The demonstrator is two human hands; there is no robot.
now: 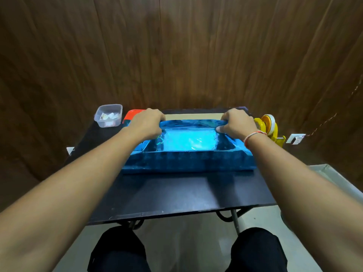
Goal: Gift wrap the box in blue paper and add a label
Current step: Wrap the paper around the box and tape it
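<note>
Left hand [146, 122] and right hand [236, 122] each grip the far edge of blue paper [188, 124] over the box [188, 161] on the desk [176, 195].

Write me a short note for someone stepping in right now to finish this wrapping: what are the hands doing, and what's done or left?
Left hand: grip on the far edge of the blue paper, left end.
Right hand: grip on the same edge, right end.
The box lies under the paper on the black table; only a tan strip of it shows at the far side.
Done: paper covers the near side and top.
Left: close and tape the fold with the yellow tape dispenser at right, fold the ends, add a label. The clear tub sits far left.
</note>
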